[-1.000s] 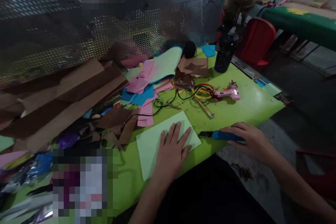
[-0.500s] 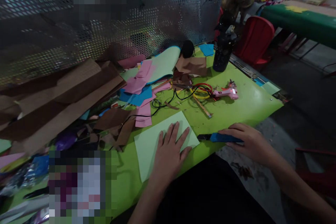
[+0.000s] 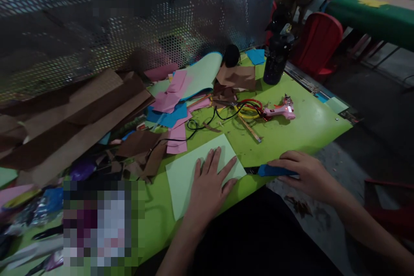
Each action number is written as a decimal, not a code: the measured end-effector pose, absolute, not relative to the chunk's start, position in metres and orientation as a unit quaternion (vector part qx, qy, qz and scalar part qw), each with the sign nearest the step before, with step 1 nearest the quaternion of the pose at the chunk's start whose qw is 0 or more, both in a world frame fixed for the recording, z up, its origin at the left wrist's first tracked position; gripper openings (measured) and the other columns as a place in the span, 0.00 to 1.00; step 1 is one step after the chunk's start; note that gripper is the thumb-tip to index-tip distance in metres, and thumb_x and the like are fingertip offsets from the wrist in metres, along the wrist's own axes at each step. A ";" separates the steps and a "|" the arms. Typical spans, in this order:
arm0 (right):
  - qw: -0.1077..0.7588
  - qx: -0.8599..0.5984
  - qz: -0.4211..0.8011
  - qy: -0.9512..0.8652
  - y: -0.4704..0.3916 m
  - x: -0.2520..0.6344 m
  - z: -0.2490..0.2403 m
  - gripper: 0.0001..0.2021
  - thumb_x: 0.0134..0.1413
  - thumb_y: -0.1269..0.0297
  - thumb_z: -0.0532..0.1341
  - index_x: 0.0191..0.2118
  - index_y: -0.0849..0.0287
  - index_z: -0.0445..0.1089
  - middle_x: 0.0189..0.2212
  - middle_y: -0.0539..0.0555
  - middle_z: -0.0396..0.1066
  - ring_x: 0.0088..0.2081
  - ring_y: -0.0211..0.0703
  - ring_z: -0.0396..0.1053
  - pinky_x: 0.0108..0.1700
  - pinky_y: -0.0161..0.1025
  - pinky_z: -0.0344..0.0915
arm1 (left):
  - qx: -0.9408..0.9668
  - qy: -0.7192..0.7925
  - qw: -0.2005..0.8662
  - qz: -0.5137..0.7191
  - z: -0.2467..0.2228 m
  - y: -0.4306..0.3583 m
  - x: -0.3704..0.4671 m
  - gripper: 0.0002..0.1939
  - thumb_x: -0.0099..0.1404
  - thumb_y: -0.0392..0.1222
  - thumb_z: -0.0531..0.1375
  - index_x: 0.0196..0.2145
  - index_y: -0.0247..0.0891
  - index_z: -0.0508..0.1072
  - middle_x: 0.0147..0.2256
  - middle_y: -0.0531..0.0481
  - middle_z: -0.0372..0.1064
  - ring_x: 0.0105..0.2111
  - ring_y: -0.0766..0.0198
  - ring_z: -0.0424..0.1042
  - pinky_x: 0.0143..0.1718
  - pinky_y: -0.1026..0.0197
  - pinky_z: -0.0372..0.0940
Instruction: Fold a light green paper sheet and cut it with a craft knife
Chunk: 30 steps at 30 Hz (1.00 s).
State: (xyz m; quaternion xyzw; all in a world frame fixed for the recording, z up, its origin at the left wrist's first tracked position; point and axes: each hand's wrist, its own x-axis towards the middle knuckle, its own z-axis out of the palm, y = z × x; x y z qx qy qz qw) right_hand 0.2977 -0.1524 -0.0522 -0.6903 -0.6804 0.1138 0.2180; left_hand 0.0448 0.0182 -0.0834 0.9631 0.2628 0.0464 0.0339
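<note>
My left hand (image 3: 210,179) lies flat with spread fingers on a pale green sheet of paper (image 3: 181,181), pressing it to the table. The sheet sits at a slant near the table's front edge. At its right corner, my right hand (image 3: 302,174) is closed around a blue utility knife (image 3: 276,170). The knife's dark front end points left and reaches the paper's corner; whether it touches the paper I cannot tell. Beyond the sheet a pencil (image 3: 250,129) rests on the table.
A pink glue gun (image 3: 280,112) and its black cable (image 3: 202,127) lie behind the sheet on the green table (image 3: 310,125). Scissors with yellow and red handles (image 3: 249,110), a dark bottle (image 3: 276,60), pink paper strips (image 3: 177,138) and brown cardboard (image 3: 87,125) are around them.
The view has shifted slightly. Both hands, the sheet and the utility knife stay almost where they were, with my right hand and the knife perhaps a touch further left.
</note>
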 end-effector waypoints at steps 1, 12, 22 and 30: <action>0.218 -0.691 0.119 -0.679 -0.153 0.298 -0.053 0.17 0.63 0.67 0.59 0.55 0.48 0.71 0.43 0.56 0.73 0.41 0.46 0.73 0.41 0.40 0.69 | 0.963 0.264 0.039 0.047 -0.083 0.018 0.045 0.28 0.70 0.55 0.55 0.66 0.60 0.58 0.71 0.43 0.44 0.70 0.45 0.46 0.63 0.32 0.50; 0.233 -0.674 0.165 -0.682 -0.153 0.303 -0.056 0.15 0.66 0.64 0.58 0.56 0.49 0.71 0.44 0.57 0.70 0.41 0.45 0.73 0.41 0.40 0.70 | 0.960 0.274 0.037 0.043 -0.081 0.017 0.048 0.28 0.70 0.57 0.55 0.66 0.62 0.58 0.70 0.47 0.46 0.69 0.46 0.48 0.63 0.34 0.51; 0.226 -0.672 0.157 -0.687 -0.151 0.303 -0.056 0.15 0.64 0.64 0.60 0.55 0.48 0.72 0.42 0.55 0.72 0.39 0.44 0.74 0.41 0.38 0.72 | 0.961 0.271 0.038 0.049 -0.082 0.017 0.046 0.28 0.70 0.57 0.54 0.66 0.62 0.57 0.71 0.47 0.45 0.69 0.45 0.47 0.64 0.34 0.51; 0.217 -0.671 0.151 -0.693 -0.150 0.296 -0.056 0.15 0.65 0.63 0.59 0.55 0.48 0.72 0.43 0.57 0.72 0.41 0.45 0.74 0.40 0.39 0.71 | 0.960 0.273 0.049 0.046 -0.082 0.016 0.047 0.28 0.71 0.58 0.53 0.67 0.62 0.56 0.70 0.47 0.46 0.70 0.46 0.46 0.64 0.33 0.50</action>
